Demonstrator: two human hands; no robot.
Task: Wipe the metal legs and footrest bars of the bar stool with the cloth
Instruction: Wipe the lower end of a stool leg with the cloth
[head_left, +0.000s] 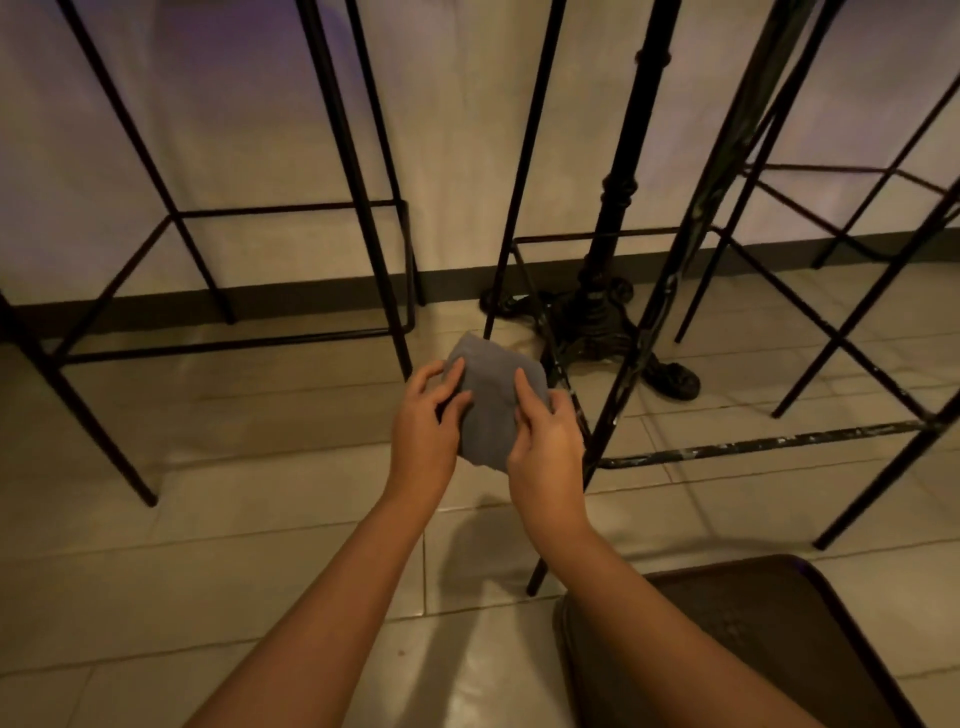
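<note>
While both hands work it, the cloth sits mid-air just left of the stool leg; left hand and right hand pinch its edges. Best bet: fold a thick pad, wrap that leg, then take the footrest bar.

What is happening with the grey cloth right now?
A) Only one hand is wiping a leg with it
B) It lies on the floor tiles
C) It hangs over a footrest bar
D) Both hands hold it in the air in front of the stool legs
D: the left hand and right hand both grip the cloth, held up off the floor and touching no stool leg.
</note>
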